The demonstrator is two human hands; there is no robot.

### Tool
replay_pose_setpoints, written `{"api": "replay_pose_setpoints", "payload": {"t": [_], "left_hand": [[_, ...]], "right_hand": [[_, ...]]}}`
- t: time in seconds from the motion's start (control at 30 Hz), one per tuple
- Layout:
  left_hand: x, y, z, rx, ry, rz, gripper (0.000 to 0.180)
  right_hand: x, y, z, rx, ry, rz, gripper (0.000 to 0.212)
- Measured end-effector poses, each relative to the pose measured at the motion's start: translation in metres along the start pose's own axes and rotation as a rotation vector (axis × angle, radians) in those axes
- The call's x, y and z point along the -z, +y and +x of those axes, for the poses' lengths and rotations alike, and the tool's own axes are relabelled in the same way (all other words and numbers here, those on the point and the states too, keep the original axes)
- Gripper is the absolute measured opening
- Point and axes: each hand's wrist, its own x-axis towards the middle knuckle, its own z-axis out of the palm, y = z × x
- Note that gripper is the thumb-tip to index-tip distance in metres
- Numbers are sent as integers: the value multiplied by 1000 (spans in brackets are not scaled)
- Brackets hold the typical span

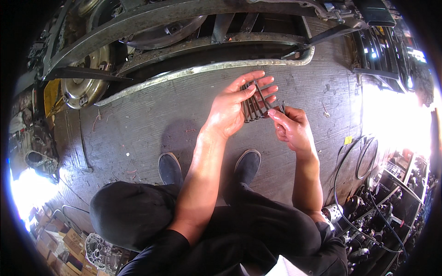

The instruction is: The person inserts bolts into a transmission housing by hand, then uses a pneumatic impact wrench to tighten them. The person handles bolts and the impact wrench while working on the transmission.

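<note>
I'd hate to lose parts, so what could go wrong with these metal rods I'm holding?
The metal rods could slip: your left hand holds several under its thumb. Your right hand, close beside them, might nudge one loose. Dropped ones could be hard to spot on the dark floor.

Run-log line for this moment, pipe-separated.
left hand: holding slim metal rods | right hand: closed on metal pieces beside them | setting: above grey floor

Hands (230,106) (295,127) close together, left fingers (270,90) extended, right fingers (282,133) curled
</note>
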Motion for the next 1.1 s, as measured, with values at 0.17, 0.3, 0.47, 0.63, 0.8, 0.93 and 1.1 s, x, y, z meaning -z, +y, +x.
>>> {"api": "replay_pose_setpoints", "payload": {"t": [0.17, 0.3, 0.47, 0.63, 0.8, 0.93, 1.1], "left_hand": [[-2, 0, 0, -1, 23, 4, 41], [-4, 0, -1, -7, 22, 12, 41], [-4, 0, -1, -2, 22, 63, 41], [1, -1, 0, 26, 55, 42, 33], [15, -8, 2, 11, 165, -207, 28], [31, -15, 6, 22, -20, -385, 24], [43, -24, 3, 46, -67, -511, 28]], "right_hand": [[-3, -2, -1, 17, 21, -98, 21], [-3, -4, -3, 30, 12, -124, 27], [-2, -3, -4, 99, 1, -266, 31], [1, -14, -12, 211, 87, -516, 24], [8, -34, -23, 167, -20, 17, 17], [0, -26, -23, 217, -85, 53, 21], [-2, -17, -21, 311, -280, 289, 31]]}}
